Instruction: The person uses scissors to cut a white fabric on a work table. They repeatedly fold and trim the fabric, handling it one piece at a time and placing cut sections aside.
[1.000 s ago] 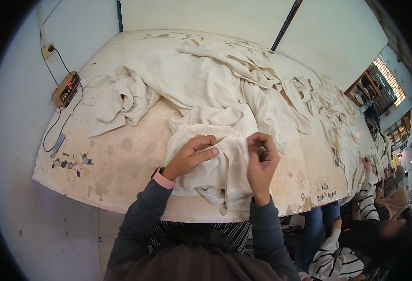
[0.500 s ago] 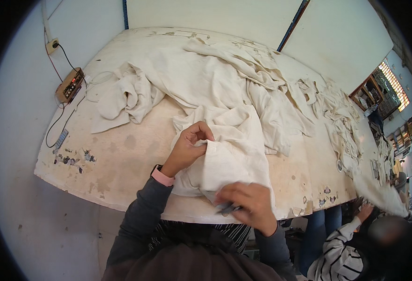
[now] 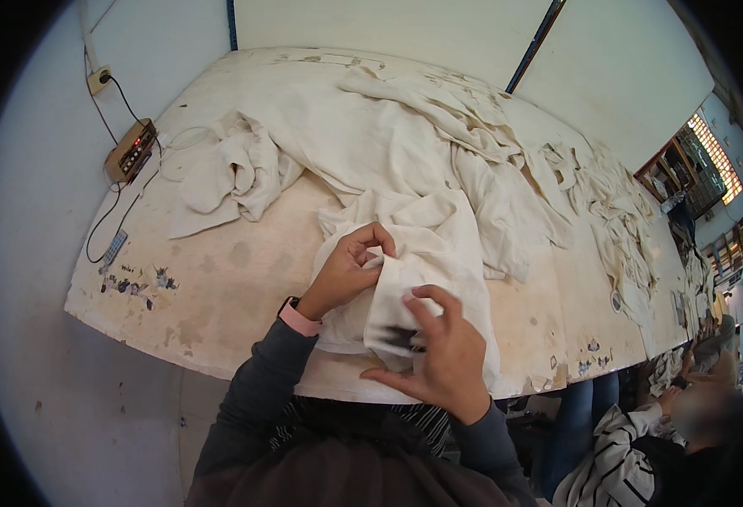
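Observation:
My left hand (image 3: 349, 269), with a pink-banded watch (image 3: 298, 318) at the wrist, pinches the edge of a cream cloth garment (image 3: 439, 245) between thumb and fingers. The garment lies bunched on the table in front of me, its lower part spread toward the near edge. Over this near part is my right hand (image 3: 447, 355), thumb and index finger apart. A small dark tool (image 3: 401, 339) is held at its curled fingers; motion blur hides the tool's exact shape.
More cream garments lie rumpled across the pale, stained table (image 3: 245, 287), including a crumpled piece (image 3: 236, 169) at left. A brown box with lights (image 3: 131, 149), its black cables and a remote control (image 3: 114, 248) sit near the left wall. Another person (image 3: 617, 456) is at lower right.
My right hand has moved up a little, and its thumb and index finger have spread apart. At lower right, the other person's cloth has dropped below the table edge.

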Demonstrator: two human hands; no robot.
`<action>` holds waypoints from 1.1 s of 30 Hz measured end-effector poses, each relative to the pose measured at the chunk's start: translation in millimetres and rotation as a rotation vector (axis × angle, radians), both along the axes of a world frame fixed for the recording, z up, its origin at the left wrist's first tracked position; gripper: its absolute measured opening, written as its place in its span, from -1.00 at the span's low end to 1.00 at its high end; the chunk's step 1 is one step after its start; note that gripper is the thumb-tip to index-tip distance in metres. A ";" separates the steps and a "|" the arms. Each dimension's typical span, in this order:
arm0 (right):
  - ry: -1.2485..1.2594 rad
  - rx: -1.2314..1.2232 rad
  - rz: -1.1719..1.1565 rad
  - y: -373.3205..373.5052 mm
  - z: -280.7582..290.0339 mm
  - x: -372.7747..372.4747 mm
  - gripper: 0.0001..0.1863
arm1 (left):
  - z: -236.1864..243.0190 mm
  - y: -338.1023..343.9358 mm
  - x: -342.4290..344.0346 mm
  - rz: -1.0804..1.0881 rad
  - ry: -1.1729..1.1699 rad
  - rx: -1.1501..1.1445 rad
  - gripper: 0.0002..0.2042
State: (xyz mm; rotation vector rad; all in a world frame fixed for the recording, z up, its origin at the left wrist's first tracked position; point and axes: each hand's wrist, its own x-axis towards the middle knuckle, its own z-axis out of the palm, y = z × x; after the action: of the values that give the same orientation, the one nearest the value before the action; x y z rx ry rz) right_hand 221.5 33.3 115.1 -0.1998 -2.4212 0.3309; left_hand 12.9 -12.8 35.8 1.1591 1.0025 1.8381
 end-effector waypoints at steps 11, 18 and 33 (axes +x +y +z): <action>0.378 -0.864 -0.043 144.4 18.3 7.3 -0.81 | 36.8 -46.5 -19.7 -0.154 0.198 -0.452 -0.71; 0.206 -0.455 -0.240 168.6 10.6 -6.4 -0.72 | 32.7 -63.2 0.1 -0.223 0.060 -0.289 -0.76; 0.088 0.229 -0.147 2.8 -29.4 28.5 -0.69 | 68.8 -72.9 51.2 -0.054 0.145 -0.560 -0.48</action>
State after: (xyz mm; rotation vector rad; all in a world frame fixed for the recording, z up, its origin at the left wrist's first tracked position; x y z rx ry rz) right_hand 250.0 36.1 85.7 -0.2529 -2.3190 -0.0044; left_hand 64.1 -85.7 104.6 0.9636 1.4366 1.3146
